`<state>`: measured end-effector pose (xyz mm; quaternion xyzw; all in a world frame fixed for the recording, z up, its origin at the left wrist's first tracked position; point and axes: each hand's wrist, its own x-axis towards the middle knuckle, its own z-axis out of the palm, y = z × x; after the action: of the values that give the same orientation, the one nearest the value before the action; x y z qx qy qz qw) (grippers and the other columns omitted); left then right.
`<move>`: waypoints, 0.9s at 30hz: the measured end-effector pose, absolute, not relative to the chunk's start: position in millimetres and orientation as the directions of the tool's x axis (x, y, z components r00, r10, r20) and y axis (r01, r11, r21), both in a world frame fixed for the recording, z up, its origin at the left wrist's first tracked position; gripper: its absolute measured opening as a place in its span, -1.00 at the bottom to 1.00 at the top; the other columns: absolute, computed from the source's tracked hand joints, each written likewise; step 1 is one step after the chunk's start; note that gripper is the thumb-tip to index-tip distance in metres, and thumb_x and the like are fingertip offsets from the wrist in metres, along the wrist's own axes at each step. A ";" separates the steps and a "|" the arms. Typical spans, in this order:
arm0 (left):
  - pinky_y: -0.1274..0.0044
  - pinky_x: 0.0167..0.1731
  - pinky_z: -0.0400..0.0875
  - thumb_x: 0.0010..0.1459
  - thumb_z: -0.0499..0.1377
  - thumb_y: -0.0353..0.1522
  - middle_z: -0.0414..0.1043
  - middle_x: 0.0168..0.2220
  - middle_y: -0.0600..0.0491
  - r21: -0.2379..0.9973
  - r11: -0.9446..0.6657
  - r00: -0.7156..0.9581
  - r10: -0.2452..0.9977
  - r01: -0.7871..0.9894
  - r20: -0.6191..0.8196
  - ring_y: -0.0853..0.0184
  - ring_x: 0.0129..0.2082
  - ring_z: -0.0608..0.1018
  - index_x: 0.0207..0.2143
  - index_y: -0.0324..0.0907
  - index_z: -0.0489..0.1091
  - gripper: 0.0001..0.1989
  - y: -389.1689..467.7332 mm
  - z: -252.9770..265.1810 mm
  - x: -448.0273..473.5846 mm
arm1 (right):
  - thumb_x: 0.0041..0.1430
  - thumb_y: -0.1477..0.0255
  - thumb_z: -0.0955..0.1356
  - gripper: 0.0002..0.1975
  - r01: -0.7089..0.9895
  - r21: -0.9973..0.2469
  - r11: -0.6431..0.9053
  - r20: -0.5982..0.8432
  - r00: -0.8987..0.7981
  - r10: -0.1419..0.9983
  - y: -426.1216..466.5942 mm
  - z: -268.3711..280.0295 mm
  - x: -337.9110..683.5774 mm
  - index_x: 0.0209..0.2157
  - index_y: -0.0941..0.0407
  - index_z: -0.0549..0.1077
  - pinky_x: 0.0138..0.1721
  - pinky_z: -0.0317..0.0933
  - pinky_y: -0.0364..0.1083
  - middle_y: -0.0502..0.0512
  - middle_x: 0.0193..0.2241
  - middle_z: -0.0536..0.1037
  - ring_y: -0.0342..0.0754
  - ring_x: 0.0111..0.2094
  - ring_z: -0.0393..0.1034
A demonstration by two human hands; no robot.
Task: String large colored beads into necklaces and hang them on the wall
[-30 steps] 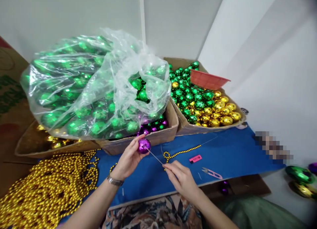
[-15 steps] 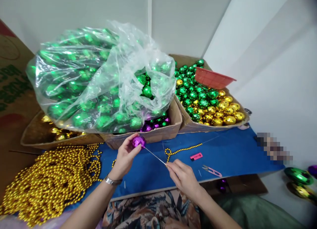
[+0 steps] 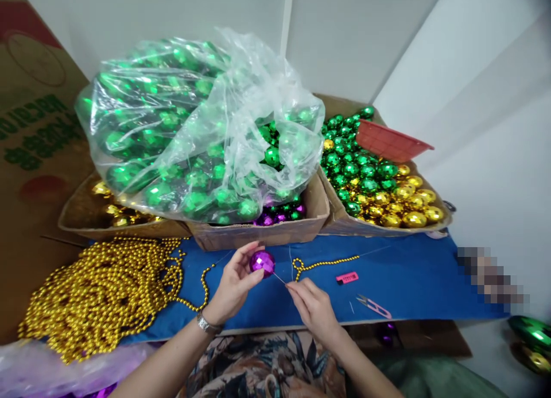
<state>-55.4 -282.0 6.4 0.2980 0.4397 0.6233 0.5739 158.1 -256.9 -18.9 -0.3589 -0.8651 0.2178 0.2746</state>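
Needle (image 3: 279, 279) slants up-left from right hand (image 3: 313, 306) to purple ball (image 3: 263, 261).

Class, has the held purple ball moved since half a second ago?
Yes: the held purple ball moved away from the middle cardboard box, and slightly rightward along it.

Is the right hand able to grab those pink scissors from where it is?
Probably yes: the pink scissors lie on the blue cloth near the right hand, with only a thin white piece between. It may need to release the thin rod first.
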 end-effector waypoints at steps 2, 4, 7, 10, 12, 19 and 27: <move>0.45 0.01 0.35 -0.02 0.36 -0.39 0.34 0.10 -0.07 0.900 0.033 -0.164 0.980 -0.435 -0.115 0.23 0.06 0.41 0.09 -0.07 0.30 -0.41 -284.0 4.8 -56.3 | 0.35 0.48 0.18 -0.75 0.501 -0.568 0.653 0.339 -0.580 0.741 -257.6 -21.0 158.7 -0.12 0.12 0.47 -0.32 0.34 -0.18 0.10 -0.39 0.47 -0.13 -0.38 0.42; 0.45 0.02 0.34 -0.05 0.38 -0.40 0.35 0.09 -0.07 0.902 0.019 -0.168 0.981 -0.432 -0.102 0.23 0.05 0.42 0.07 -0.07 0.31 -0.40 -285.7 3.7 -56.2 | 0.34 0.49 0.19 -0.75 0.489 -0.579 0.652 0.351 -0.572 0.741 -258.6 -22.2 158.2 -0.13 0.12 0.47 -0.32 0.35 -0.17 0.10 -0.39 0.47 -0.13 -0.38 0.43; 0.45 0.01 0.35 -0.05 0.38 -0.38 0.36 0.08 -0.08 0.886 0.041 -0.168 0.977 -0.463 -0.132 0.23 0.03 0.43 0.05 -0.09 0.32 -0.42 -287.6 3.2 -55.9 | 0.34 0.50 0.19 -0.76 0.456 -0.609 0.649 0.351 -0.579 0.736 -260.2 -22.6 157.2 -0.12 0.12 0.46 -0.32 0.35 -0.17 0.10 -0.38 0.47 -0.14 -0.39 0.42; 0.45 -0.02 0.36 -0.04 0.38 -0.36 0.36 0.08 -0.09 0.889 0.057 -0.161 0.976 -0.455 -0.145 0.22 0.00 0.44 0.03 -0.12 0.35 -0.46 -289.1 2.7 -56.6 | 0.34 0.49 0.19 -0.76 0.445 -0.615 0.651 0.353 -0.582 0.732 -260.6 -22.9 157.0 -0.12 0.12 0.46 -0.34 0.35 -0.18 0.10 -0.39 0.46 -0.14 -0.40 0.41; 0.46 -0.03 0.36 -0.05 0.38 -0.39 0.36 0.08 -0.09 0.903 0.046 -0.152 0.981 -0.427 -0.122 0.23 -0.02 0.46 0.01 -0.13 0.36 -0.47 -290.4 1.9 -57.4 | 0.34 0.49 0.18 -0.75 0.459 -0.601 0.655 0.345 -0.590 0.730 -260.3 -23.8 157.1 -0.13 0.11 0.46 -0.34 0.35 -0.17 0.10 -0.39 0.46 -0.14 -0.40 0.41; 0.48 -0.03 0.36 -0.04 0.38 -0.41 0.37 0.07 -0.06 0.909 0.039 -0.148 0.983 -0.415 -0.110 0.28 -0.05 0.46 0.00 -0.10 0.37 -0.49 -296.0 -2.3 -60.7 | 0.34 0.49 0.18 -0.76 0.495 -0.551 0.672 0.330 -0.611 0.720 -261.0 -24.9 156.9 -0.13 0.12 0.45 -0.33 0.35 -0.17 0.10 -0.39 0.46 -0.12 -0.39 0.42; 0.45 -0.02 0.35 -0.03 0.37 -0.36 0.39 0.05 -0.06 0.881 0.102 -0.055 0.988 -0.462 -0.143 0.23 0.00 0.44 0.01 -0.08 0.37 -0.48 -299.0 -7.5 -54.5 | 0.35 0.48 0.18 -0.76 0.451 -0.603 0.658 0.319 -0.619 0.717 -262.1 -19.5 147.5 -0.13 0.11 0.46 -0.33 0.35 -0.16 0.09 -0.38 0.47 -0.12 -0.38 0.42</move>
<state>-54.5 -299.0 -7.5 0.3133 0.4200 0.5923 0.6121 147.5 -262.1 -19.5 -0.3369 -0.8671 0.2401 0.2774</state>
